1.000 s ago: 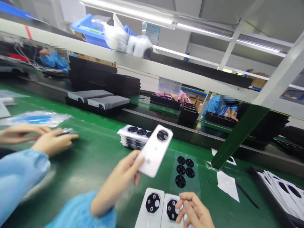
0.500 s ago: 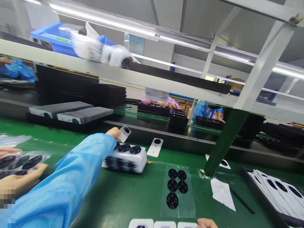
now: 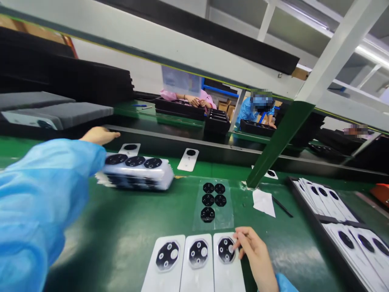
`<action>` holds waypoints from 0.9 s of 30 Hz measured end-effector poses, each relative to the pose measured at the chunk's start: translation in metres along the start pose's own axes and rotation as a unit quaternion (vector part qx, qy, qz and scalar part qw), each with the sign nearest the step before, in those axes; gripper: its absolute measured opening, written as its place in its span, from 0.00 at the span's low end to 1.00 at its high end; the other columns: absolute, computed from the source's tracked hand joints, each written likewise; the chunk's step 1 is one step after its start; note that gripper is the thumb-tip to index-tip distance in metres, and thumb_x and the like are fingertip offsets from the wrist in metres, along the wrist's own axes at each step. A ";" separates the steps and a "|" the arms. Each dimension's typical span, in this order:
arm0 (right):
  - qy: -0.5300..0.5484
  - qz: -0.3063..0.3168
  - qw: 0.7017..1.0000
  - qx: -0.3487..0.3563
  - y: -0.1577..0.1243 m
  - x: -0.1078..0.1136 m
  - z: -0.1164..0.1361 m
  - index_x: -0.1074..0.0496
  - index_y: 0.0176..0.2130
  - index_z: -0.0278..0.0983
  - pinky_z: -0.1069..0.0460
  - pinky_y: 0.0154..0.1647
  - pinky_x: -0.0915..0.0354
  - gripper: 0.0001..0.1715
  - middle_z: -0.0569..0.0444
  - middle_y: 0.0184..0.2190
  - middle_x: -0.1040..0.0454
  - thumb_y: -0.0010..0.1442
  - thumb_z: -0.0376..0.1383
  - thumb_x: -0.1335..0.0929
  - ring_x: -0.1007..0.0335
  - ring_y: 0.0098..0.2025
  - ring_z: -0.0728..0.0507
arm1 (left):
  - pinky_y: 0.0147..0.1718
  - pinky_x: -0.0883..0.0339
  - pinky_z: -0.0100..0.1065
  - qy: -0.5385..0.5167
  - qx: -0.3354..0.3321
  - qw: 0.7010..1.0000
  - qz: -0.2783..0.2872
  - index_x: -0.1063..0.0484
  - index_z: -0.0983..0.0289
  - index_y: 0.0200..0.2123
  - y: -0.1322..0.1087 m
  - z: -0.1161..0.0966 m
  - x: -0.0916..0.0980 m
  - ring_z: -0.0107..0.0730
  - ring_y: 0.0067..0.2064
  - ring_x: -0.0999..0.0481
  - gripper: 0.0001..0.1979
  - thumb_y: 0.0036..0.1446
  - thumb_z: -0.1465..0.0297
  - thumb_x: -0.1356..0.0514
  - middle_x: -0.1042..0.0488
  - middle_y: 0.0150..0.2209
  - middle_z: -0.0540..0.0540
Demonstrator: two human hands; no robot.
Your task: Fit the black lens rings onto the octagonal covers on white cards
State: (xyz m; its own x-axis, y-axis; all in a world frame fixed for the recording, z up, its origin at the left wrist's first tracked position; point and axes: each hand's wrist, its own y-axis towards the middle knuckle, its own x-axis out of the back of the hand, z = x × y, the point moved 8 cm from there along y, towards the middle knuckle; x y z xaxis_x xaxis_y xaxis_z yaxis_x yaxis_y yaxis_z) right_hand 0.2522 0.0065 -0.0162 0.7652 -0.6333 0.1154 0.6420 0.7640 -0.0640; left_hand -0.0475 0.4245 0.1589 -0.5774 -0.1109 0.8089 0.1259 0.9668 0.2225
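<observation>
My left hand (image 3: 99,135), at the end of a blue sleeve, is above the back edge of the bench with a finger stretched out and nothing visible in it. Just below it a white panel with a black disc (image 3: 130,149) leans behind a stack of bagged black discs (image 3: 139,174). Three white panels with black lens covers lie side by side at the front: left (image 3: 162,275), middle (image 3: 197,278) and right (image 3: 229,278). My right hand (image 3: 253,253) has its fingertips closed on the upper right corner of the right panel.
A clear sheet with several black discs (image 3: 208,200) lies mid-bench. Another white panel (image 3: 187,161) is behind it. A green post (image 3: 279,142), white paper (image 3: 263,202), a black stick (image 3: 282,206) and a black tray of panels (image 3: 319,215) are right. People work beyond.
My left hand has let go of the small white panel, now behind the stack. The view has tilted down, bringing the three front panels and more of my right hand into sight.
</observation>
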 end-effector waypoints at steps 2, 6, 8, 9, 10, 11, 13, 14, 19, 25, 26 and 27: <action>-0.027 0.000 1.000 0.003 0.001 0.004 0.005 0.30 0.38 0.33 0.54 0.24 0.38 0.26 0.54 0.23 0.28 0.54 0.54 0.34 0.34 0.23 0.48 | 0.48 0.37 0.46 0.020 0.009 0.999 -0.028 0.33 0.73 0.49 -0.005 -0.004 0.011 0.52 0.50 0.32 0.16 0.64 0.67 0.49 0.31 0.48 0.53; -0.194 0.090 0.975 0.059 0.017 -0.010 0.037 0.32 0.43 0.35 0.53 0.29 0.36 0.18 0.53 0.30 0.28 0.61 0.45 0.38 0.31 0.32 0.45 | 0.50 0.46 0.39 0.025 -0.097 0.995 -0.027 0.37 0.73 0.53 -0.047 -0.049 0.021 0.52 0.52 0.34 0.21 0.62 0.66 0.50 0.32 0.48 0.47; -0.333 0.183 0.916 0.128 0.029 -0.034 0.056 0.31 0.44 0.37 0.52 0.34 0.36 0.12 0.52 0.38 0.30 0.62 0.38 0.38 0.31 0.38 0.46 | 0.50 0.47 0.38 0.023 -0.169 0.985 0.013 0.33 0.68 0.52 -0.089 -0.077 0.011 0.45 0.50 0.31 0.20 0.58 0.66 0.45 0.30 0.46 0.47; -0.363 0.214 0.895 0.145 0.036 -0.045 0.063 0.30 0.43 0.39 0.52 0.36 0.36 0.10 0.53 0.40 0.30 0.60 0.35 0.36 0.32 0.39 0.46 | 0.49 0.45 0.38 0.021 -0.201 0.978 0.042 0.31 0.66 0.50 -0.116 -0.089 0.002 0.43 0.48 0.29 0.20 0.55 0.65 0.41 0.28 0.44 0.48; -0.384 0.236 0.879 0.156 0.045 -0.055 0.067 0.29 0.42 0.41 0.51 0.38 0.37 0.11 0.55 0.41 0.31 0.57 0.32 0.33 0.32 0.40 0.45 | 0.48 0.44 0.37 0.018 -0.231 0.970 0.070 0.28 0.64 0.47 -0.145 -0.099 -0.010 0.42 0.46 0.28 0.20 0.51 0.64 0.37 0.26 0.42 0.49; -0.401 0.257 0.864 0.164 0.053 -0.066 0.070 0.29 0.41 0.41 0.51 0.40 0.38 0.14 0.56 0.41 0.31 0.54 0.30 0.31 0.33 0.41 0.45 | 0.47 0.42 0.37 0.013 -0.256 0.962 0.096 0.25 0.62 0.41 -0.177 -0.108 -0.022 0.41 0.44 0.28 0.17 0.46 0.63 0.34 0.24 0.39 0.50; -0.426 0.288 0.839 0.175 0.066 -0.086 0.069 0.28 0.40 0.41 0.50 0.42 0.39 0.19 0.57 0.40 0.32 0.47 0.28 0.27 0.34 0.44 0.44 | 0.45 0.41 0.41 -0.021 -0.309 0.934 0.179 0.24 0.61 0.33 -0.243 -0.120 -0.056 0.47 0.41 0.29 0.12 0.43 0.64 0.32 0.23 0.35 0.55; -0.438 0.301 0.828 0.180 0.072 -0.095 0.067 0.28 0.39 0.41 0.50 0.42 0.39 0.21 0.57 0.39 0.33 0.44 0.28 0.25 0.35 0.44 0.43 | 0.45 0.41 0.44 -0.048 -0.318 0.916 0.239 0.24 0.60 0.32 -0.275 -0.123 -0.076 0.49 0.41 0.29 0.10 0.44 0.65 0.32 0.23 0.36 0.57; -0.484 0.331 0.790 0.179 0.089 -0.119 0.055 0.32 0.35 0.39 0.51 0.39 0.40 0.24 0.59 0.37 0.37 0.39 0.32 0.22 0.38 0.44 0.44 | 0.50 0.43 0.43 -0.151 -0.305 0.877 0.340 0.28 0.61 0.41 -0.361 -0.131 -0.136 0.50 0.48 0.33 0.20 0.42 0.69 0.32 0.28 0.46 0.58; -0.532 0.358 0.754 0.145 0.096 -0.127 0.047 0.36 0.31 0.39 0.54 0.34 0.42 0.25 0.61 0.34 0.41 0.37 0.34 0.21 0.38 0.39 0.47 | 0.48 0.44 0.47 -0.032 -0.275 0.908 0.313 0.33 0.69 0.45 -0.348 -0.146 -0.164 0.50 0.50 0.38 0.21 0.47 0.72 0.35 0.33 0.50 0.63; -0.537 0.359 0.749 0.145 0.095 -0.127 0.047 0.35 0.31 0.38 0.53 0.34 0.41 0.24 0.60 0.34 0.40 0.38 0.34 0.21 0.38 0.39 0.47 | 0.49 0.45 0.48 -0.030 -0.279 0.908 0.312 0.33 0.70 0.44 -0.346 -0.149 -0.166 0.51 0.50 0.38 0.22 0.45 0.71 0.33 0.33 0.49 0.64; -0.542 0.359 0.746 0.145 0.094 -0.127 0.047 0.35 0.33 0.38 0.53 0.35 0.41 0.24 0.60 0.35 0.39 0.39 0.34 0.22 0.38 0.40 0.46 | 0.49 0.46 0.49 -0.028 -0.281 0.907 0.312 0.33 0.70 0.43 -0.345 -0.152 -0.167 0.52 0.50 0.38 0.22 0.44 0.70 0.32 0.32 0.49 0.64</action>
State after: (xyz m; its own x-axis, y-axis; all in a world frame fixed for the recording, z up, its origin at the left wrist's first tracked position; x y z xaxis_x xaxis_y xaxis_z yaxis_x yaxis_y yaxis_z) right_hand 0.2133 0.1646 0.0097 0.3178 0.3028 0.8985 -0.0717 0.9526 -0.2957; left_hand 0.1283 0.0747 0.0295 -0.2897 0.4452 0.8473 0.8250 0.5650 -0.0148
